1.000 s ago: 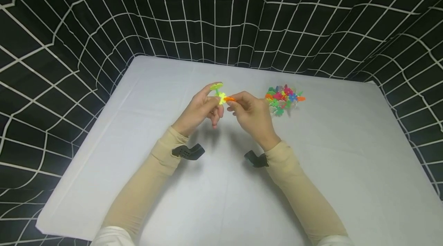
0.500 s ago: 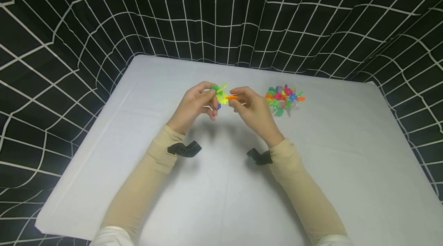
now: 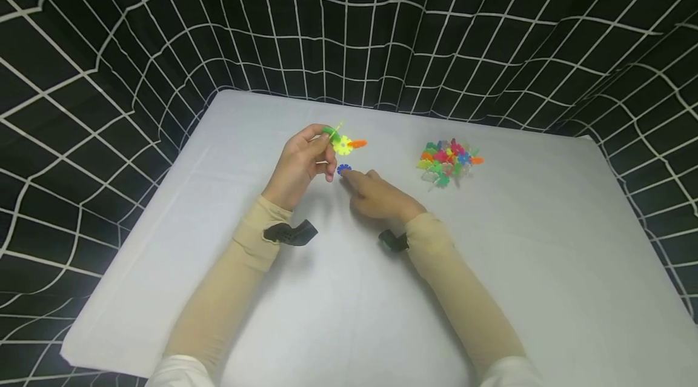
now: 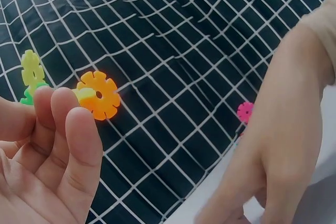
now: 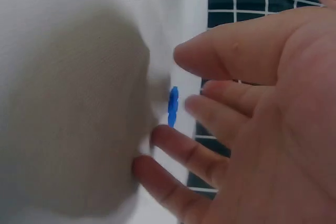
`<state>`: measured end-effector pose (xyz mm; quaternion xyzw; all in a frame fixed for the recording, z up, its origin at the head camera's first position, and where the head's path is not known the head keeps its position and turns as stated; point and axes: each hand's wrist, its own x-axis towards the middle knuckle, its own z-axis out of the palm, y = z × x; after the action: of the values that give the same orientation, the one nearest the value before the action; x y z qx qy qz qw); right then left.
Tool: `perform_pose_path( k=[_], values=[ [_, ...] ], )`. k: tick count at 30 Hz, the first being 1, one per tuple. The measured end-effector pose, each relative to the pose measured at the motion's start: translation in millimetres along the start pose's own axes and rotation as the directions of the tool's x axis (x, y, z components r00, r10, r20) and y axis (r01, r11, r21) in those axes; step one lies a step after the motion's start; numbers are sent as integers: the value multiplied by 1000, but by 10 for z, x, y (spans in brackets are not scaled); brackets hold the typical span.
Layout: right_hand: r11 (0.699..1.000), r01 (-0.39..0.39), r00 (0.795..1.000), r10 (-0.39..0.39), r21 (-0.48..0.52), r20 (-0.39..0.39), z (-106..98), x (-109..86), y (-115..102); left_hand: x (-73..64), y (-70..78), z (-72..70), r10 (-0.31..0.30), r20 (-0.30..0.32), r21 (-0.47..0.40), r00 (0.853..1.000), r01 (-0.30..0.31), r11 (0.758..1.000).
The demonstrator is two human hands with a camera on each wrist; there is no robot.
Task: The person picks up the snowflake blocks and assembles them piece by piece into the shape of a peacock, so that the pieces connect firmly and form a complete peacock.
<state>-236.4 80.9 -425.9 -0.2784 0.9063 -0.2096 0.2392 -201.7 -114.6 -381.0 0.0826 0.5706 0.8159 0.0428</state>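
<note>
Pinched in my left hand is a small joined cluster of plastic snowflake discs. A green disc sits at the fingertips, with a yellow disc and an orange disc beyond it. In the left wrist view the orange disc faces the camera, and a yellow-green disc stands above the thumb. My right hand reaches over a single blue snowflake disc on the table, its fingers extended. The right wrist view has that blue disc in front of the spread fingers, not gripped.
A heap of mixed-colour snowflake discs lies to the right of my hands on the white table. Black curtains with a white grid enclose the far side and both sides. A dark wrist mount juts from the left sleeve.
My right hand has released the orange disc, now attached to the cluster, and moved down and left to the blue disc. My left hand keeps hold of the cluster.
</note>
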Motion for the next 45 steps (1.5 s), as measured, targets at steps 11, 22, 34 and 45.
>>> perform_pose_path(
  k=[11,22,34,45],
  values=[
    [996,-55,994,49,-64,-95,-53,-34,37,-4,-16,-5,12,9,10,1000,-12,1000],
    [966,-177,972,142,-190,-185,106,85,50,5,-34,-12,2,12,24,1000,-3,1000],
    [996,-74,990,78,40,-120,-94,-140,68,25,-59,-27,38,-55,20,998,-37,999],
    [914,242,814,-8,327,-580,-241,-493,-324,11,-109,39,70,-68,-37,995,-73,997]
  ],
)
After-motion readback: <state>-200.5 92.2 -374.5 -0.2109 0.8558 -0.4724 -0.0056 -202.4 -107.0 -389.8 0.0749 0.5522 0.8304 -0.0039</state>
